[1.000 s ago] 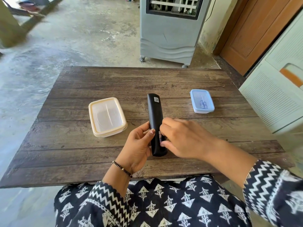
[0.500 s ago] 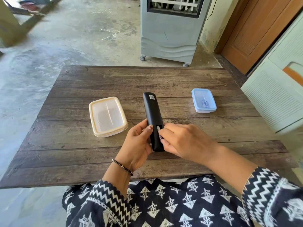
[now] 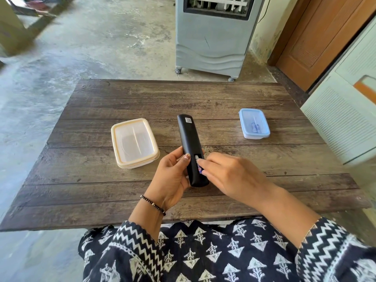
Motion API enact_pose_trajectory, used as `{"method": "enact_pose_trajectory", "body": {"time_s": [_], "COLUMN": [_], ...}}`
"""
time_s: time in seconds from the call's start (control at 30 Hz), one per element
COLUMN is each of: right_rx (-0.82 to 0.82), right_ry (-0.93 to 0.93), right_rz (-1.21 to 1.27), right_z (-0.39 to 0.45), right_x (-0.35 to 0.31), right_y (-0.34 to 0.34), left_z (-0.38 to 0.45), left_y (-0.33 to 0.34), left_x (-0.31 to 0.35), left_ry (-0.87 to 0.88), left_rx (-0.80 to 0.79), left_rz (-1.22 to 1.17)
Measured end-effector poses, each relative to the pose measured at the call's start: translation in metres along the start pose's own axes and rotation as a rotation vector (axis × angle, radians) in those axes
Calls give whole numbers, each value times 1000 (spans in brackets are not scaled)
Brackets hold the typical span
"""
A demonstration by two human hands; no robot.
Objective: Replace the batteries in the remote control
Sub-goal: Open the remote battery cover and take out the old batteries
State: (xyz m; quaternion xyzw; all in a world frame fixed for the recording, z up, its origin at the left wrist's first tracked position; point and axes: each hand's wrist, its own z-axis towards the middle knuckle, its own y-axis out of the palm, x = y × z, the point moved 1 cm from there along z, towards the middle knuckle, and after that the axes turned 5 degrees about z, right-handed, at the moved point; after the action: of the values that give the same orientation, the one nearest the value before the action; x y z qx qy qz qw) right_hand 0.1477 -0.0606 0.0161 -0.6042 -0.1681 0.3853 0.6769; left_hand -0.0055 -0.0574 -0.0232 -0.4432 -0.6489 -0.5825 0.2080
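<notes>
A black remote control (image 3: 188, 139) lies face down over the wooden table (image 3: 203, 98), its far end carrying a small white label. My left hand (image 3: 173, 180) grips its near left side, thumb on the back. The battery compartment near the lower end is open, and a battery (image 3: 198, 166) with a coloured wrap shows inside. The fingertips of my right hand (image 3: 230, 176) pinch that battery at the compartment. The compartment cover is not visible.
A white box with an orange-rimmed lid (image 3: 134, 143) sits left of the remote. A small blue-lidded box (image 3: 254, 126) holding batteries stands at the right. A grey air cooler (image 3: 213, 35) stands beyond the table; a pale louvred cabinet (image 3: 345, 119) is at the right.
The remote's far end has swung slightly left. The compartment now shows open, and my right fingers have shifted from covering the remote's lower end to pinching the battery.
</notes>
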Motion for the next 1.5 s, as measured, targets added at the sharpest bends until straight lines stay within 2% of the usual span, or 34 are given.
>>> {"method": "enact_pose_trajectory", "body": {"time_s": [0.2,0.4,0.57,0.73,0.83,0.93,1.0,1.1,1.17,1.5], "right_rx": [-74,-75,8,15,129,319,263,13,-32,39], "right_ry": [-57,-64,-16,21,160,402,616,875,903,927], "right_rz": [-80,-109,-35,-52,155,360,244,204,245,367], "right_z": [6,7,14,14,16,5,-22,-59,-66,-62], "right_x": [-1,0,8,9,10,23,30,25,22,31], "right_y": [-4,-3,-14,-6,5,4,-3,-9,-4,-3], "left_z": [0,1,0,0,4,5,6,6,5,0], "left_y": [1,0,5,13,13,9,6,8,13,16], "left_x": [-4,-3,-8,-10,-10,-10,-10,-9,-9,-11], "left_ry": [5,-10,-36,-39,-45,-28,-24,-37,-52,-80], "left_rx": [8,12,-1,-6,61,126,138,129,110,73], "left_rz": [18,24,17,-80,-98,-64,-43,-38,-27,-16]}}
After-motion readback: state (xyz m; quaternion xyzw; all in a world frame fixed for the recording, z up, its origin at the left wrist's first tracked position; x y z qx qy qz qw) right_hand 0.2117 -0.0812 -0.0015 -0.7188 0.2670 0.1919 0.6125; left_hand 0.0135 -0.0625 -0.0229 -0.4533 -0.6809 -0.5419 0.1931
